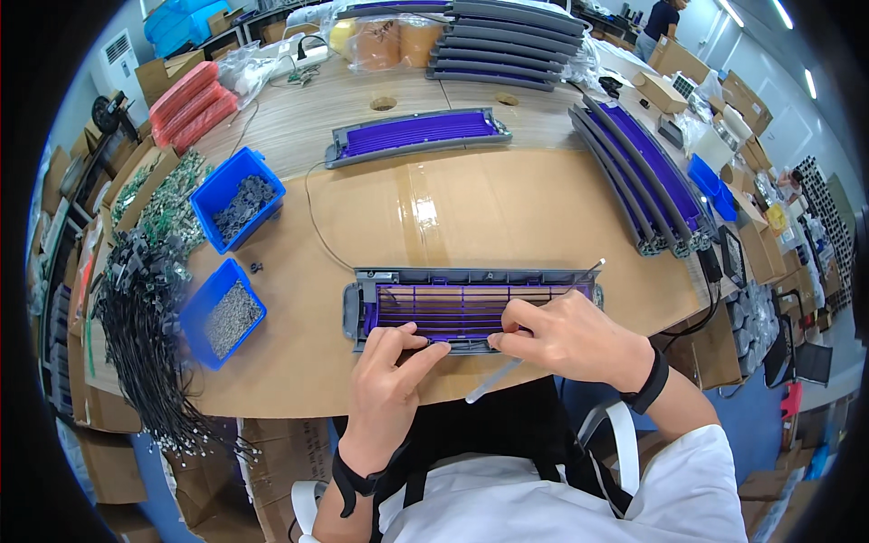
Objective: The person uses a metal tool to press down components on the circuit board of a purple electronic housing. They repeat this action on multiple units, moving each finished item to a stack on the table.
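The counter (299, 362) is a wide wooden top covered near the person with taped brown cardboard. At its far edge sits a stack of grey and purple grille panels (502, 41); a second row of them stands on edge at the right (634, 172), and 1 more lies alone in the middle (416, 134). On the left are 2 blue bins, the farther one (237, 197) holding dark small parts and the nearer one (220, 312) holding small grey fasteners, with a bundle of black cables (145, 344) hanging off the counter's left edge.

The panel in hand (471, 306) lies flat at the near edge of the counter, purple slats up inside a grey frame. Both hands rest on its near rail. The left hand (389, 357) is loosely curled, fingertips pressing the rail. The right hand (566, 335) is closed in a pinch; what it pinches is too small to tell. A thin translucent strip (493, 380) sticks out below the hands, over the counter's edge.

Judging by the piles, many panels are already through, and this 1 appears to be mid-work along its near edge, the rest of the frame untouched by the hands.
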The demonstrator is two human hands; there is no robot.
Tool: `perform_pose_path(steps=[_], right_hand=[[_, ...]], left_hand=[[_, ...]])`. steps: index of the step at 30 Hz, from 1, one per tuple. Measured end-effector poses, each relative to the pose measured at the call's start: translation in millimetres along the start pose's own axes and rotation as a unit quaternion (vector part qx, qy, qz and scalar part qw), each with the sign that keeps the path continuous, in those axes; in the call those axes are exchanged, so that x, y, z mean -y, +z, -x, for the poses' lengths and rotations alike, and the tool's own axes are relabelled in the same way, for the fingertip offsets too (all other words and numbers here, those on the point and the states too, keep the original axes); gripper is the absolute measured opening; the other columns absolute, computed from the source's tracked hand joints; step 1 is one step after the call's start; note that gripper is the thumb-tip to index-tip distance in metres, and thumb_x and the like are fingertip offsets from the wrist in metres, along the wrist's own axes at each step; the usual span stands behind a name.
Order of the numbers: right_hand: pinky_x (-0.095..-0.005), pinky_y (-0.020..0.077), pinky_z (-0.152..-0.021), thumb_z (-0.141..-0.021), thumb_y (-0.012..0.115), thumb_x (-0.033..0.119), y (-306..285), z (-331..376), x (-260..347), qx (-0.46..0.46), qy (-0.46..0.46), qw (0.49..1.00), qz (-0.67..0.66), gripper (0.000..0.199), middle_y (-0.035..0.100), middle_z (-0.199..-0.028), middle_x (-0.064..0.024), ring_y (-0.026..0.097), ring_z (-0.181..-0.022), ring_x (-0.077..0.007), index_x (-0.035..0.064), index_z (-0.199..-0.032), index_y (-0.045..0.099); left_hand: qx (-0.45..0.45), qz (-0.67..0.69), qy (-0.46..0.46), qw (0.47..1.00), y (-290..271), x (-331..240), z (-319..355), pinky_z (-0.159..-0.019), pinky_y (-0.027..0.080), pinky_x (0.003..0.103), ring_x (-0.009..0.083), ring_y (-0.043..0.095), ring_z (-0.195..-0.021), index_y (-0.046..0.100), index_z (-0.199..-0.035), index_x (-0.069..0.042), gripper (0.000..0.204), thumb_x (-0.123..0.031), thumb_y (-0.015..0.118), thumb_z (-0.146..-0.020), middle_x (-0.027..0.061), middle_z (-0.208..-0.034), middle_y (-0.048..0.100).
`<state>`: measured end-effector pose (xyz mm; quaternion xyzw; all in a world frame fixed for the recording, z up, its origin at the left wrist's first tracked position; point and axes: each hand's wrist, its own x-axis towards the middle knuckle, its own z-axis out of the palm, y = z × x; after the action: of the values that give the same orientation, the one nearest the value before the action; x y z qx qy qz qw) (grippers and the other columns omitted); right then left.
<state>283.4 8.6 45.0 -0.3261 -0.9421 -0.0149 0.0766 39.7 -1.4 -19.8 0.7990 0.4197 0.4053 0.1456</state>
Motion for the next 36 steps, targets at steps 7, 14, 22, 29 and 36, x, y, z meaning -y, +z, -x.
perform_pose_path(steps=[7, 14, 22, 29, 36], right_hand=[[-0.0331, 0.0522, -0.054, -0.078, 0.067, 0.008, -7.0, 6.1, -5.7, 0.012, 0.037, 0.999, -0.026, 0.021, 0.058, -0.088, -0.0068, 0.065, -0.063, -0.0218, 0.0087, -0.099, 0.07], [-0.0365, 0.0524, -0.064, -0.072, 0.07, -0.001, -20.0, 19.4, -7.3, 0.062, 0.082, 0.989, -0.103, 0.032, 0.062, -0.09, -0.009, 0.067, -0.075, -0.0257, 0.0102, -0.102, 0.074], [-0.0357, 0.0521, -0.056, -0.072, 0.069, 0.001, -6.3, 9.2, 5.8, 0.014, 0.104, 0.994, -0.032, 0.024, 0.06, -0.087, -0.0096, 0.065, -0.065, -0.0247, 0.0102, -0.094, 0.073], [-0.0347, 0.0516, -0.053, -0.073, 0.067, 0.001, -7.2, 22.9, 6.5, -0.01, 0.112, 0.994, -0.012, 0.028, 0.058, -0.086, -0.0072, 0.063, -0.062, -0.0226, 0.0115, -0.098, 0.072], [-0.0332, 0.0491, -0.051, -0.072, 0.071, 0.001, -7.7, 52.0, -0.2, 0.006, 0.131, 0.991, 0.002, 0.035, 0.061, -0.092, -0.0008, 0.063, -0.062, -0.0197, 0.018, -0.103, 0.073]], left_hand=[[0.035, -0.046, 0.015, 0.998, -4.2, -12.2, -6.4, -0.083, 0.052, 0.036, 0.0284, 0.053, -0.087, 0.077, -0.102, -0.016, 0.048, 0.013, 0.067, -0.065, 0.0088, -0.083, 0.047], [0.037, -0.027, 0.011, 0.999, -3.1, -4.7, -3.4, -0.079, 0.049, 0.035, 0.0294, 0.053, -0.092, 0.076, -0.103, -0.014, 0.05, 0.015, 0.066, -0.063, 0.0113, -0.094, 0.049], [-0.002, -0.082, 0.062, 0.995, -4.8, -7.6, -11.5, -0.089, 0.05, 0.041, 0.0344, 0.055, -0.113, 0.072, -0.102, -0.005, 0.042, 0.015, 0.062, -0.066, 0.0137, -0.11, 0.056], [0.011, 0.033, 0.037, 0.999, 36.5, -31.2, -12.8, -0.077, 0.05, 0.04, 0.0295, 0.058, -0.094, 0.072, -0.101, -0.004, 0.037, 0.011, 0.067, -0.067, 0.0103, -0.095, 0.06], [0.0, 0.005, 0.047, 0.999, 39.6, -32.5, -14.7, -0.071, 0.049, 0.035, 0.0267, 0.055, -0.085, 0.076, -0.098, -0.013, 0.04, 0.008, 0.066, -0.065, 0.0078, -0.09, 0.055]])
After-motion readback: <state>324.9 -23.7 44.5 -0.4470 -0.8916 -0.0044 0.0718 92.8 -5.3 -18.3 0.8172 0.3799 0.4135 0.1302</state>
